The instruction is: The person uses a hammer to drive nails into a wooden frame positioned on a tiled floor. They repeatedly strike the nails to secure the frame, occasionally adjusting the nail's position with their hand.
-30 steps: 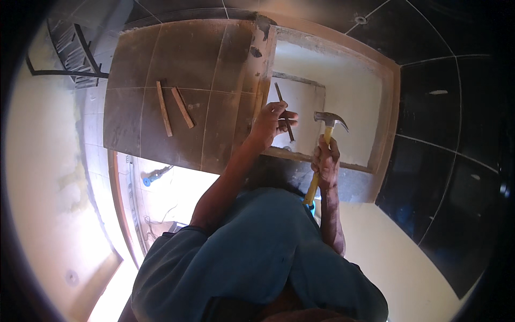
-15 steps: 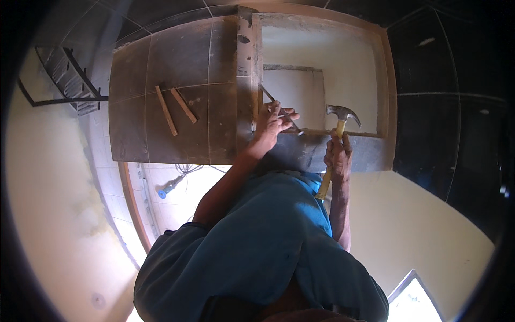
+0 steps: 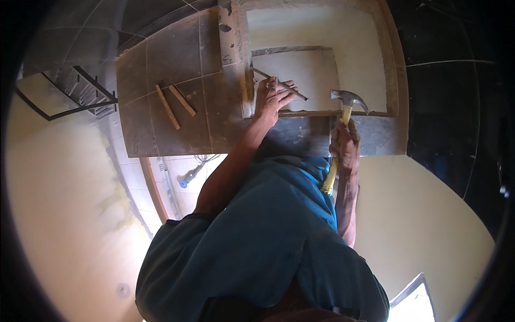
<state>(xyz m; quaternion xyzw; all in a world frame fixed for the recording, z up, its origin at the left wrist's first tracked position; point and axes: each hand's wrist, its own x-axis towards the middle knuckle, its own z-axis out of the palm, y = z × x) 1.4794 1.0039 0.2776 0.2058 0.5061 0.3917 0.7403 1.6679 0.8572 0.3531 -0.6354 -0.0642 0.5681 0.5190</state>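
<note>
Both hands had shifted slightly: left hand [image 3: 272,96] clamped the thin metal chisel [image 3: 280,84], right hand [image 3: 344,145] gripped the yellow-handled steel claw hammer [image 3: 343,123].

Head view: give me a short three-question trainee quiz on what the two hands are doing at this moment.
1. True or false: the right hand grips a hammer by its yellow handle.
2. What does the left hand hold? A) a paintbrush B) a thin metal chisel C) a tape measure
3. Fill in: two short wooden sticks lie on the dark tiled surface to the ____ of the left hand.

Key: 1 true; 2 B; 3 left.
</note>
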